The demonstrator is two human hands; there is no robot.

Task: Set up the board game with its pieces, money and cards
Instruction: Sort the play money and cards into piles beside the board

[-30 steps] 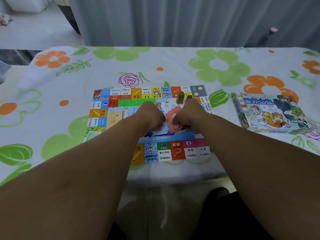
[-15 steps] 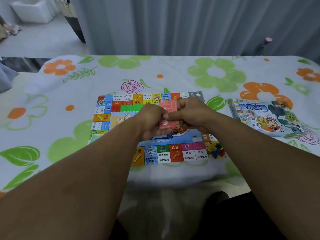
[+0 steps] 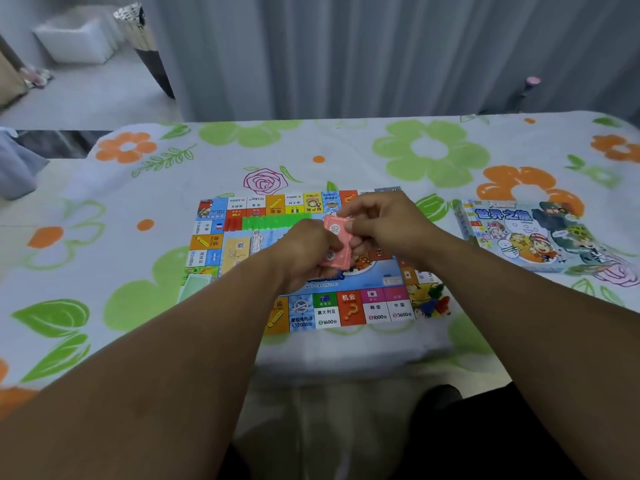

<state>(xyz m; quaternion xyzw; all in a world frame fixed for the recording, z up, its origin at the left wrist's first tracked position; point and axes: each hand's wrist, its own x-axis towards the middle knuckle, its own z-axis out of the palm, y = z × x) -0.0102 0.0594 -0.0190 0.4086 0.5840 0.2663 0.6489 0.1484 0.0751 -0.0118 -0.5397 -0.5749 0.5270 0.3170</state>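
Status as I read it: the game board (image 3: 325, 318) lies unfolded at centre frame on the floral cloth (image 3: 429, 157). A row of green plastic pieces (image 3: 277, 221) sits along its upper left, and coloured pawns (image 3: 434, 303) cluster at its lower right corner. A pale green sheet (image 3: 195, 284) at the board's lower left edge may be money; I cannot confirm. The game box (image 3: 526, 237) rests apart, at right of frame. Cards remain to be placed: the pink card pack (image 3: 335, 244) is held above the board's centre. The left grip (image 3: 304, 251) curls around its lower end, and the right grip (image 3: 388, 223) pinches its upper edge.
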